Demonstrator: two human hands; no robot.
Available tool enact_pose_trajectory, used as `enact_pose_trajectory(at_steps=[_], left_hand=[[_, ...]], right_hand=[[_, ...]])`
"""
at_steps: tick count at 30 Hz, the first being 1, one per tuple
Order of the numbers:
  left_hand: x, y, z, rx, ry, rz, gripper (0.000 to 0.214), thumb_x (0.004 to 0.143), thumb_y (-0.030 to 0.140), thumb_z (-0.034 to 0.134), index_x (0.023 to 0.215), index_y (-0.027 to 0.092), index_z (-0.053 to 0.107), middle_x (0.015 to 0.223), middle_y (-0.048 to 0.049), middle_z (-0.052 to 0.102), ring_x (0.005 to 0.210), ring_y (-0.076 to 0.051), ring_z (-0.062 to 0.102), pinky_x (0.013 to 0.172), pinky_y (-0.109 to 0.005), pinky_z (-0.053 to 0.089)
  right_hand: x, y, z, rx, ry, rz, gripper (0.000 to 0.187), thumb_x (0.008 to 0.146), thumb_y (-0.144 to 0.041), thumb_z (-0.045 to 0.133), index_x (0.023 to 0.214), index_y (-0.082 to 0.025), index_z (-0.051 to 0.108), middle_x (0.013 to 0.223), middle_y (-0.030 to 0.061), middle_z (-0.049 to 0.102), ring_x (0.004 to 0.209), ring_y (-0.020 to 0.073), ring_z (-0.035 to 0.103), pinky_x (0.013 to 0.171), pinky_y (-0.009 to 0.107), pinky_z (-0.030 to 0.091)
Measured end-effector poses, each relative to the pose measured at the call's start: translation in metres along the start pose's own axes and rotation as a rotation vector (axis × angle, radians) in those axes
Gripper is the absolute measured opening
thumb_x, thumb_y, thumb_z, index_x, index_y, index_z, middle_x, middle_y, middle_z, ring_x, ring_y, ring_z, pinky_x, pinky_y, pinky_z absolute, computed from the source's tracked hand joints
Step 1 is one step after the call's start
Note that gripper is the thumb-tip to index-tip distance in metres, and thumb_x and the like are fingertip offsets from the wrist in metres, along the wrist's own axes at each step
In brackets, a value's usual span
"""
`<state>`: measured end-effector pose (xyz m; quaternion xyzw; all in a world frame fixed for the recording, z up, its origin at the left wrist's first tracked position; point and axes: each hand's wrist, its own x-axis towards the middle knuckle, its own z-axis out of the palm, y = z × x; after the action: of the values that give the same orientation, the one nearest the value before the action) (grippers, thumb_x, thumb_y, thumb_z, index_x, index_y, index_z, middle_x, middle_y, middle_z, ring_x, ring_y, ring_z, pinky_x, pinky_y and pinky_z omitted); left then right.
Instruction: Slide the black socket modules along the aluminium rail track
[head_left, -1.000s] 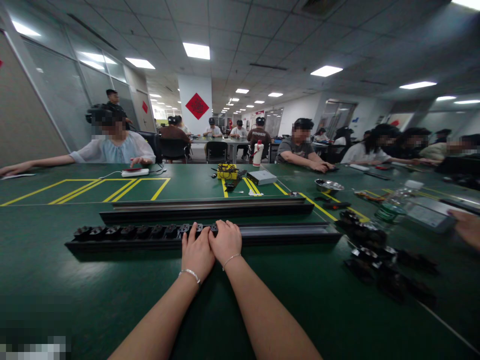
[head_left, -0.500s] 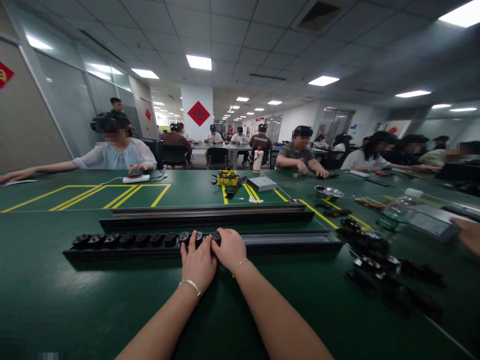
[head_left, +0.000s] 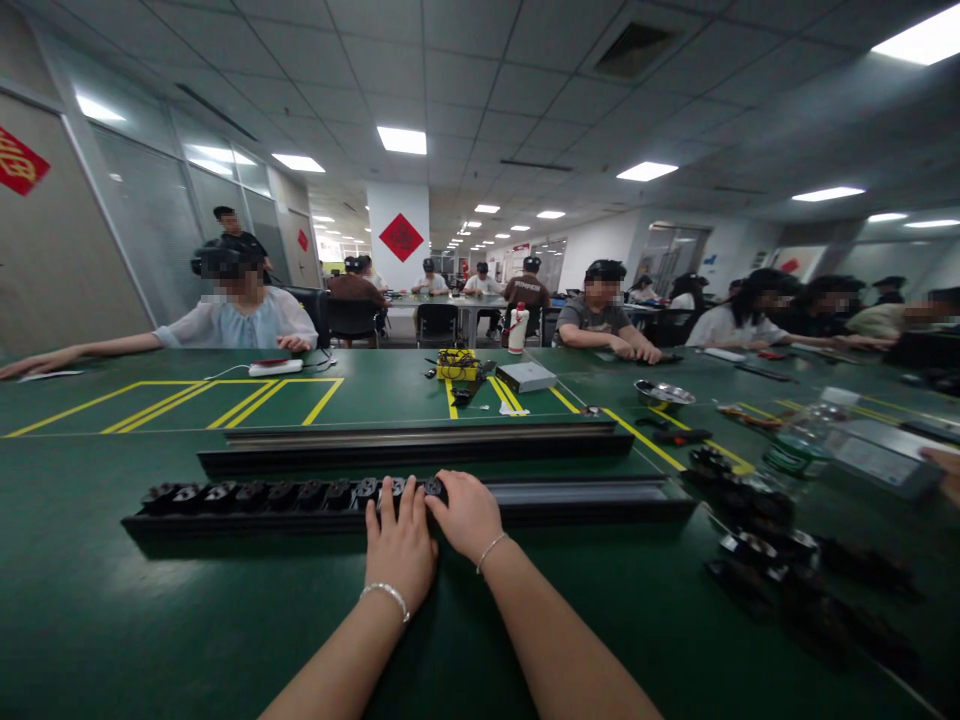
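A long black rail point(head_left: 592, 508) lies across the green table in front of me. Black socket modules point(head_left: 307, 493) with round faces sit in a row along its left part, while its right part shows a bare grey channel. My left hand point(head_left: 401, 548) rests fingers outstretched on the modules near the right end of the row. Beside it, my right hand point(head_left: 471, 515) has its thumb and fingers closed around the end socket module point(head_left: 433, 488), partly hidden. The two hands nearly touch.
A second black rail point(head_left: 420, 450) lies just behind. On the right are a pile of black modules point(head_left: 750, 510), a plastic bottle point(head_left: 802, 440), a grey box point(head_left: 885, 460) and a metal bowl point(head_left: 664, 393). A yellow device point(head_left: 457, 365) stands farther back, and people sit across the table.
My view has tilted slightly, so the scene sits a little lower. Both hands stay at the same modules; the left fingers look a little straighter.
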<state>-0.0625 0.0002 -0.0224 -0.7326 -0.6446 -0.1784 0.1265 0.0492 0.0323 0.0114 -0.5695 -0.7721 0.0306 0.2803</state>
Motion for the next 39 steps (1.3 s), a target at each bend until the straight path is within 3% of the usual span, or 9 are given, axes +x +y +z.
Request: enact_pose_trajectory(at_steps=[11, 20, 39], left_hand=[[0.002, 0.0, -0.001, -0.024, 0.004, -0.008, 0.056, 0.071, 0.021, 0.044, 0.126, 0.016, 0.044, 0.138, -0.0044, 0.038, 0.133, -0.032, 0.01, 0.105, -0.054, 0.012], [0.002, -0.005, -0.002, -0.017, -0.014, -0.003, 0.055, 0.071, 0.02, 0.042, 0.126, 0.022, 0.043, 0.138, 0.0016, 0.038, 0.132, -0.029, 0.012, 0.104, -0.054, 0.015], [0.003, -0.006, -0.001, -0.006, -0.017, -0.001, 0.055, 0.072, 0.02, 0.04, 0.126, 0.025, 0.043, 0.138, 0.0031, 0.038, 0.132, -0.028, 0.013, 0.103, -0.053, 0.015]], right_hand=[[0.005, 0.007, -0.002, 0.002, -0.073, 0.005, 0.02, 0.078, -0.035, 0.053, 0.093, -0.022, 0.059, 0.092, 0.0022, 0.064, 0.09, 0.016, 0.055, 0.076, 0.025, 0.037], [0.007, 0.011, -0.003, -0.006, -0.099, -0.006, 0.03, 0.077, -0.041, 0.053, 0.099, -0.023, 0.059, 0.096, 0.0035, 0.064, 0.093, 0.0168, 0.054, 0.081, 0.027, 0.034], [0.004, 0.014, -0.005, -0.009, -0.059, -0.012, 0.031, 0.077, -0.042, 0.052, 0.1, -0.023, 0.059, 0.098, 0.0029, 0.064, 0.093, 0.0175, 0.054, 0.083, 0.028, 0.036]])
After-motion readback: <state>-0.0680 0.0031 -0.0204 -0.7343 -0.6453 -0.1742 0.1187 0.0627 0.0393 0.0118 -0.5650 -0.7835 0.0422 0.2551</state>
